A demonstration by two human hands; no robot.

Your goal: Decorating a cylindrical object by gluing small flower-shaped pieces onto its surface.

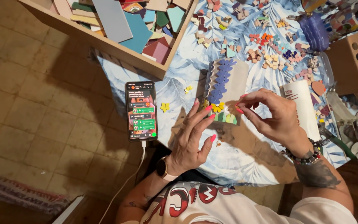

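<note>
A grey mosaic board (237,81) lies on the table, covered with purple leaf-shaped tiles, a yellow flower piece (217,107) and green pieces along its near edge. My left hand (191,135) rests beside the board, fingers spread, fingertips touching its near corner by the yellow flower. My right hand (270,114) hovers at the board's near right edge with thumb and forefinger pinched together; whether a small piece sits between them I cannot tell.
A smartphone (141,110) with a lit screen and white cable lies at the table's left edge. A wooden box of large tile pieces (117,20) stands behind it. Several small loose tile bits (266,54) are scattered further back. A white tube (301,103) lies to the right.
</note>
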